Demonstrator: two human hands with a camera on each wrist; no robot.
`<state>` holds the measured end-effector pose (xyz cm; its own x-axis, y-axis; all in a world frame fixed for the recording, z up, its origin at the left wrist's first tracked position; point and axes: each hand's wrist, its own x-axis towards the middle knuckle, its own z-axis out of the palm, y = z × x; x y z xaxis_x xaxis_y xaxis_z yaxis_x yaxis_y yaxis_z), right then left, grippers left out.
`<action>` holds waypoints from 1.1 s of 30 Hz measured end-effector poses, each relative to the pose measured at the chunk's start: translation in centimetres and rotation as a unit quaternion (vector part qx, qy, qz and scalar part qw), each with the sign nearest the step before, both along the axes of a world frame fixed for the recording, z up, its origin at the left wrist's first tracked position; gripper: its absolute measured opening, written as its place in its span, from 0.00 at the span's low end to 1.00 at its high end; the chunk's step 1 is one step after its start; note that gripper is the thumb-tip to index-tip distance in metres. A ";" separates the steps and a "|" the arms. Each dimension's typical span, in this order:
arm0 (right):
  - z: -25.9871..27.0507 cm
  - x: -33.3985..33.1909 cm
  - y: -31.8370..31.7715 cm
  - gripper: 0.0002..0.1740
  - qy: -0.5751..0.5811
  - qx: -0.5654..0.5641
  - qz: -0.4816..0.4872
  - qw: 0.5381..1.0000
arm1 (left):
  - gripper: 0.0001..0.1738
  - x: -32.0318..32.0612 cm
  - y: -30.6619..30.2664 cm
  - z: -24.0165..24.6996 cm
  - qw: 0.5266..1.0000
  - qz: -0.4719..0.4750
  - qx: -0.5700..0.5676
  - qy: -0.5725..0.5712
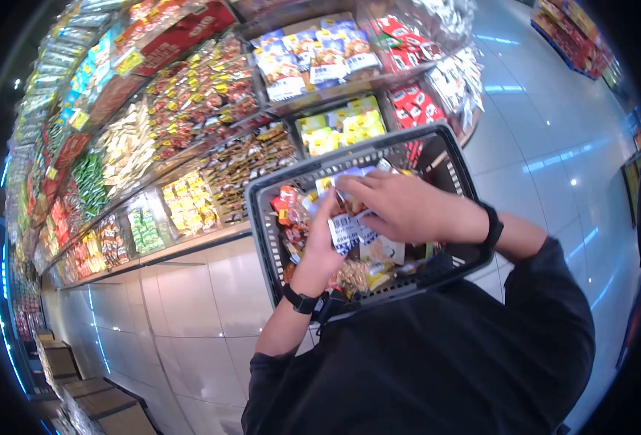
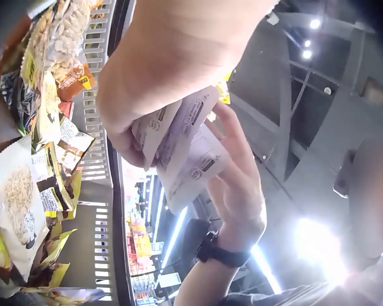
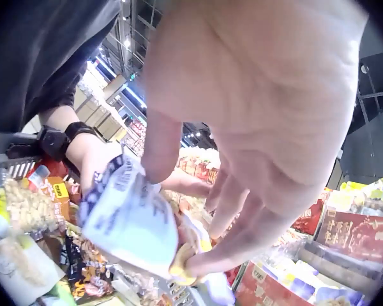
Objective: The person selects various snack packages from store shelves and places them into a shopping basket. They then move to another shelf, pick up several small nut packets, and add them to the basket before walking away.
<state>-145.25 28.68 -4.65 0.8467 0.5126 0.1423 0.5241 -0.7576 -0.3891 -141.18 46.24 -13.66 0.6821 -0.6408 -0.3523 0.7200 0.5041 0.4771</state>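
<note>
Above the shopping basket (image 1: 262, 232), both hands hold a few small blue-and-white snack packets (image 1: 344, 230). My left hand (image 1: 324, 243) grips them from the left side, its thumb along their edge. The right hand (image 1: 411, 208) reaches over from the right, fingers bent down and pinching packets. In the left wrist view, the pale backs of the packets (image 2: 195, 169) fan out between the two hands. The right wrist view has one white packet (image 3: 134, 217) blurred close under my right thumb.
In the basket lie bags of peanuts (image 2: 64, 38), a pale pouch (image 2: 19, 197) and several other snack packs. Tiered shelf bins (image 1: 197, 94) of wrapped snacks stand ahead and to the left. Tiled floor (image 1: 538, 145) stretches to the right; cardboard boxes (image 1: 110, 406) sit at lower left.
</note>
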 end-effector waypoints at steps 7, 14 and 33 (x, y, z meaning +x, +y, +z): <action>-1.2 0.3 0.1 0.42 -0.028 0.102 -0.076 0.991 | 0.14 0.2 0.8 -2.1 1.000 -0.024 0.012 0.001; -6.8 2.6 -1.2 0.49 0.110 0.332 -0.115 0.930 | 0.15 1.4 0.8 -2.7 1.000 0.009 0.013 0.013; -0.8 1.8 -2.9 0.32 0.292 0.539 -0.158 0.774 | 0.29 0.2 -0.8 -0.1 0.983 0.131 -0.038 -0.123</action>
